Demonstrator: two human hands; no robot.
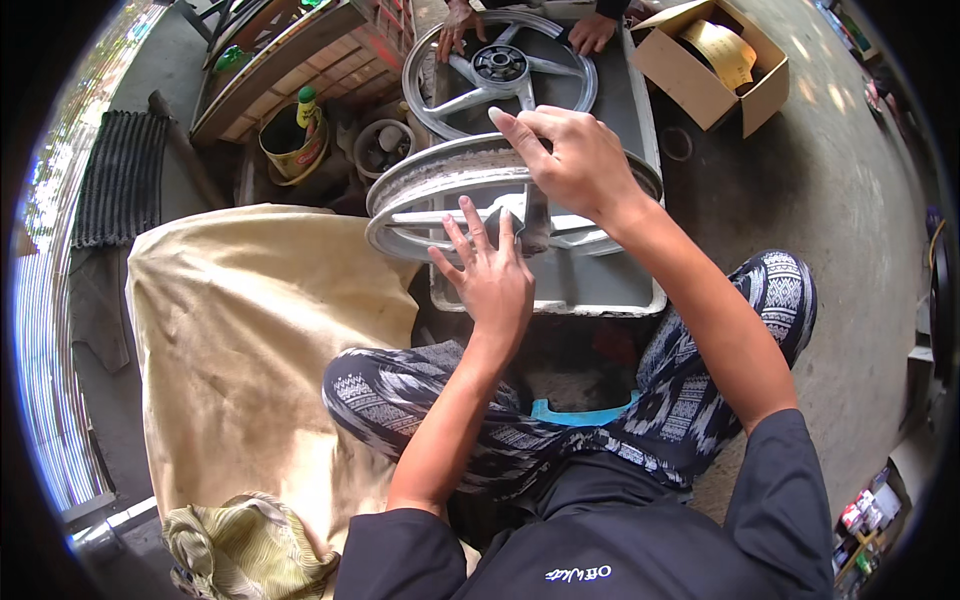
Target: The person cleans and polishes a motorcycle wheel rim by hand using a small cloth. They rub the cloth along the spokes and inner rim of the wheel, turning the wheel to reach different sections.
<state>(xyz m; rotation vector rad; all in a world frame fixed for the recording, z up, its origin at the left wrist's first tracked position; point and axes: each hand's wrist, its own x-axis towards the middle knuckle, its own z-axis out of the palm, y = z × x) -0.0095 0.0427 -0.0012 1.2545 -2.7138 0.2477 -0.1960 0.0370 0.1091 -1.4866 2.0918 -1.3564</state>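
A silver-white spoked wheel point(430, 178) is tilted on edge over a shallow white-rimmed basin point(600, 309) in front of me. My left hand point(492, 285) is open, its spread fingers against the wheel's near side by the hub. Above the upper rim, my right hand point(582, 165) is closed with the thumb pointing left. A dark strip point(537, 215) runs down below it toward the hub; I cannot tell whether the hand grips it. Beyond, another person's hands point(460, 28) rest on a second spoked wheel point(470, 100) lying at the basin's far end.
An open cardboard box point(690, 80) with a yellowish curved piece stands at the far right. Left of the basin are a bucket point(285, 150) with a green-capped bottle and a pale pot point(370, 160). A tan cloth point(260, 300) drapes something on my left, with a striped rag point(250, 545) nearby.
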